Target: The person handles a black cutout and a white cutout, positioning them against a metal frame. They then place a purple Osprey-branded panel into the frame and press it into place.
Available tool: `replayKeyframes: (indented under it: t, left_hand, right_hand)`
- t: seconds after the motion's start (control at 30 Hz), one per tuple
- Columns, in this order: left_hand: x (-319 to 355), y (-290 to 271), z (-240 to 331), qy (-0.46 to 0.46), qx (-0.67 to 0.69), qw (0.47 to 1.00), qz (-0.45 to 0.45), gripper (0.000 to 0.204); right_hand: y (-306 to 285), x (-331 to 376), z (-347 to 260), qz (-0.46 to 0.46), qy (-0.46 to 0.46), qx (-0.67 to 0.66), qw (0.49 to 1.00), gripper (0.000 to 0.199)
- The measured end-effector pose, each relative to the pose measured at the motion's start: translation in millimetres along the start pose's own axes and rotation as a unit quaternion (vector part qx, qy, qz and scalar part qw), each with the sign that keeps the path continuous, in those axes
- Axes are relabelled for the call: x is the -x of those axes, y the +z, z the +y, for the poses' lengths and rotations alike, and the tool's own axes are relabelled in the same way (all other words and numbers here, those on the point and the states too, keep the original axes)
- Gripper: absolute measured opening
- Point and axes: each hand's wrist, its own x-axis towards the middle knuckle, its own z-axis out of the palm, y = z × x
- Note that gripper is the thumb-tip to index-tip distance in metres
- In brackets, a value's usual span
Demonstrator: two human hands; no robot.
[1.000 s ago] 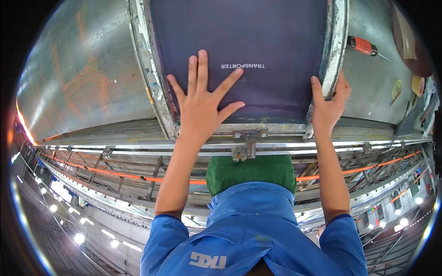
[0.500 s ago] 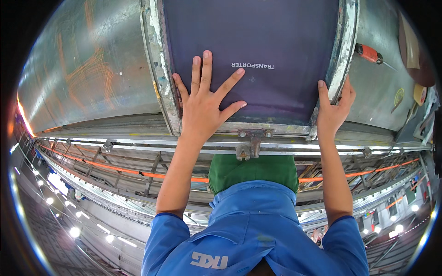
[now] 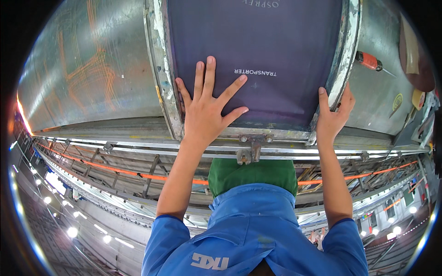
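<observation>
A screen-printing frame with whitish, paint-spotted metal rails (image 3: pixel 162 60) lies before me, its dark purple mesh (image 3: pixel 276 41) bearing pale lettering. My left hand (image 3: pixel 202 108) rests flat on the near left part of the mesh with its fingers spread, its outer finger by the left rail. At the near right corner, my right hand (image 3: pixel 334 117) grips the right rail, one digit on the inner side and the others round the outer side. A metal bracket with bolts (image 3: pixel 255 147) is fixed to the near rail, between my wrists. What lies under the mesh is hidden.
The frame sits on a grey metal table (image 3: pixel 92 69) with orange scribbles on its left part. A screwdriver with a red and black handle (image 3: pixel 368 60) lies right of the frame. Metal rails and an orange line (image 3: pixel 152 176) run along the near table edge.
The whole view has shifted slightly, with table and frame lower in the picture. A second line of lettering now shows at the mesh's far end. Both hands keep their places on the frame.
</observation>
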Motion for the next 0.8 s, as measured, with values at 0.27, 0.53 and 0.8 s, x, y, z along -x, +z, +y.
replayKeyframes:
  t: [0.27,0.53,0.8]
  left_hand:
    - [1.7,0.4,-0.2,-0.001,0.026,0.999,0.032,0.07]
    - [-0.1,1.4,0.2,0.004,0.035,0.998,0.057,0.07]
    - [-0.5,1.8,0.8,0.003,0.032,0.998,0.057,0.071]
  right_hand:
    - [-0.1,3.2,3.2,-0.004,0.003,0.022,1.0,0.069]
    - [1.9,2.6,3.3,0.001,-0.014,0.019,1.0,0.07]
    - [3.6,0.6,3.4,-0.002,-0.017,0.006,1.0,0.072]
